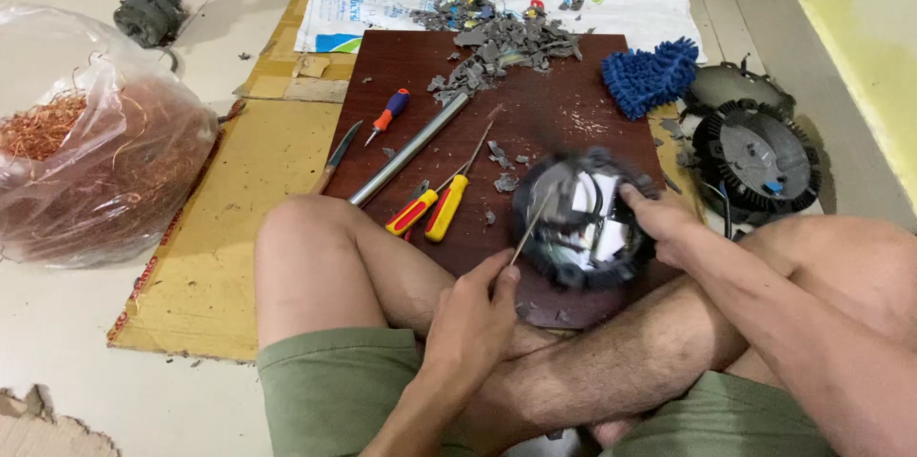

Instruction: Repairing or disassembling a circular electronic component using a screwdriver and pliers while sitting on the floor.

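While my right hand (659,220) clamps the round black part (583,218) still on the brown board (401,56) in the middle of the frame, my left hand (473,309) pinches a thin rod (533,218) poking into it, tools lying close by.

A blue mop head (650,75) lies beside grey plastic shards (501,44).

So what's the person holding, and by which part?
The left hand grips a thin metal rod at its lower end. The right hand holds a round black casing by its right rim.
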